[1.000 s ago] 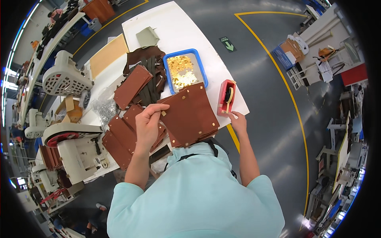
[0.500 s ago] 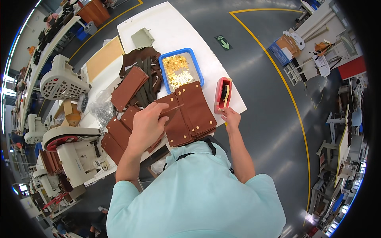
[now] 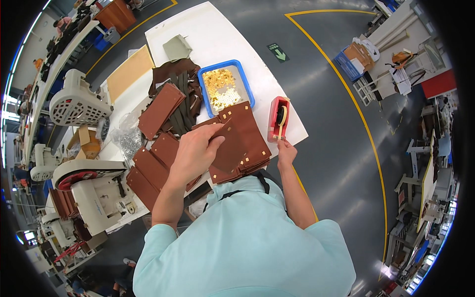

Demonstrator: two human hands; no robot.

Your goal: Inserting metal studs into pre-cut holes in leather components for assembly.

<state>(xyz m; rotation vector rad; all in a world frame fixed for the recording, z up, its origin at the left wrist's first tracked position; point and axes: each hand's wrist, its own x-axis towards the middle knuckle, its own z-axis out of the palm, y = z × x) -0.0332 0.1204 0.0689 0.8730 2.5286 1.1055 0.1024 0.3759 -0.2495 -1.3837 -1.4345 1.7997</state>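
My left hand (image 3: 197, 148) pinches a brown leather piece (image 3: 228, 143) between thumb and fingers, lifted over a stack of brown leather pieces (image 3: 251, 129) at the table's near edge. Small pale tape squares dot the pieces in this stack. To the right stands a red tape dispenser (image 3: 273, 119) with a roll on a black hub. From its front a pale strip of tape (image 3: 281, 131) runs toward me, and my right hand (image 3: 286, 152) pinches its end with closed fingertips. Some of the stack is hidden under the lifted piece.
A blue-rimmed tray (image 3: 250, 94) of small gold parts lies beyond the stack. More leather pieces (image 3: 161, 110) rest on dark strips to the left. White machines (image 3: 91, 185) and a clear plastic bag (image 3: 127, 139) stand farther left. The white table (image 3: 292, 126) ends just right of the dispenser.
The leather piece in my left hand has swung up and right, over the stack. My right hand has drawn slightly back toward me, with more tape showing from the dispenser.
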